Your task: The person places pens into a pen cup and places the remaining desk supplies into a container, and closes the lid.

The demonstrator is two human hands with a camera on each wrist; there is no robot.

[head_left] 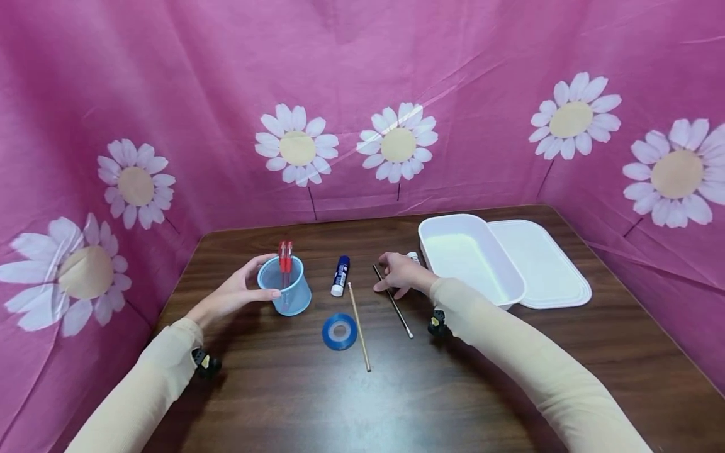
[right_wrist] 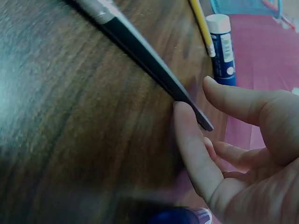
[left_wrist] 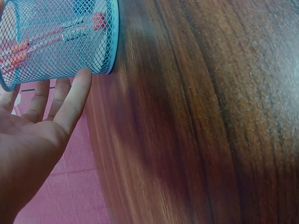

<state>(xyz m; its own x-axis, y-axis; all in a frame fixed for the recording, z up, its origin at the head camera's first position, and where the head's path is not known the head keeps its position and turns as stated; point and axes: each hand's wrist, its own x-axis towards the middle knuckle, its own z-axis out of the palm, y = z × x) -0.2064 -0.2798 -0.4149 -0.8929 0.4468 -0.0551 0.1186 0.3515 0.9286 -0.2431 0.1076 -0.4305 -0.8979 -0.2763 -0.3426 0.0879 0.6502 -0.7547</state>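
My left hand (head_left: 249, 288) holds a light blue mesh pen cup (head_left: 294, 302), thumb at the near side and fingers round the back. Two red pens (head_left: 286, 257) stand upright inside it; the mesh shows them in the left wrist view too. Over on the right, my right hand (head_left: 403, 274) reaches down to a black pencil (head_left: 399, 311) on the table. The right wrist view shows the index fingertip (right_wrist: 183, 108) against the pencil's end, while the thumb (right_wrist: 229, 95) stands apart on its other side.
Between the hands lie a blue glue stick (head_left: 341, 275), a yellow pencil (head_left: 359, 327) and a blue tape roll (head_left: 330, 332). A white-ended tube (head_left: 413, 257) is partly hidden behind my right hand. At right, a white plastic box (head_left: 461, 255) overlaps its flat white lid (head_left: 546, 264).
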